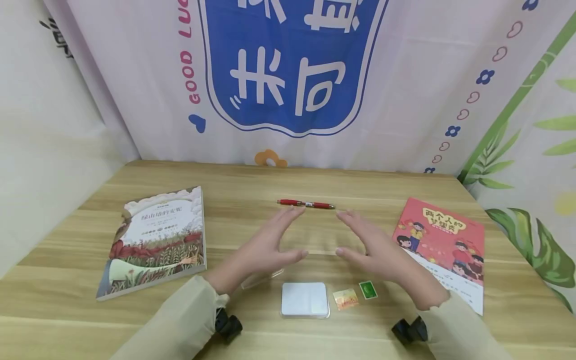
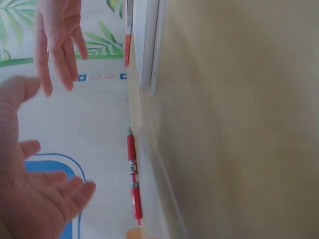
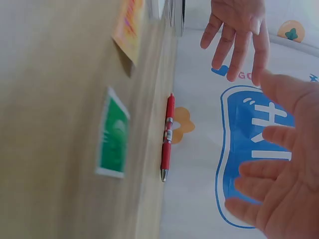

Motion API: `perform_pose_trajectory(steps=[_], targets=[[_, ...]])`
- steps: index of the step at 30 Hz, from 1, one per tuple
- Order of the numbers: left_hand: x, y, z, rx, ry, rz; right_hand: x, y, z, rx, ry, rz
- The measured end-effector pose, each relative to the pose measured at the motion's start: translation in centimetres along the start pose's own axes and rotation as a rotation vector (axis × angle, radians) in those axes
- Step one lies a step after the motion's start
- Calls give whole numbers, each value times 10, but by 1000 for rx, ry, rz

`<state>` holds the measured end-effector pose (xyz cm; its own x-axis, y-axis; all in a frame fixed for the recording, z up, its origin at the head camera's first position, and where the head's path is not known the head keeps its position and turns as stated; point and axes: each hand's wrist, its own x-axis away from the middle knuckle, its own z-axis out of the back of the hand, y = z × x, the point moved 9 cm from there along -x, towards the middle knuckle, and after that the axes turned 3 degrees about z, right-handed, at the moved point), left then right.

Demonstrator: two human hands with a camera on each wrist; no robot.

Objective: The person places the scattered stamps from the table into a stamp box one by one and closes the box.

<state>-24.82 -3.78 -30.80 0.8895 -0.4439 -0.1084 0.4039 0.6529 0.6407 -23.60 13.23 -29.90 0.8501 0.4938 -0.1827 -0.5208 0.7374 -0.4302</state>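
Taking the gap between the hands as the clock's centre: the table [image 1: 342,340] has a pale book [image 1: 157,245] at 9 and a red book [image 1: 443,235] at 3, both far enough out imo. Left hand [image 1: 267,247] and right hand [image 1: 378,250] hover over it, palms roughly facing, fingers spread, holding nothing. To me the step is just a poised hover, so go for loose wrists and matching height. White box [image 1: 301,300] sits near 6, so mind your sleeves [image 1: 171,325]; a clear piece [image 1: 263,280] at 8, partly hidden by the left hand, looks easy to snag. Red pen [image 1: 310,204] lies near 12, just ahead of both hands; it could roll, so touch lightly. Orange card [image 1: 345,299] between 5 and 6, green stamp [image 1: 368,290] between 4 and 5: thin, so use a nail.
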Motion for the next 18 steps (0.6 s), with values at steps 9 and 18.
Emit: perform_pose_trajectory(steps=[9, 18], targets=[[23, 6, 7, 108, 46, -93, 20, -3, 2, -254, 14, 78], [39, 7, -6, 204, -86, -116, 37, 1, -11, -462, -114, 63]])
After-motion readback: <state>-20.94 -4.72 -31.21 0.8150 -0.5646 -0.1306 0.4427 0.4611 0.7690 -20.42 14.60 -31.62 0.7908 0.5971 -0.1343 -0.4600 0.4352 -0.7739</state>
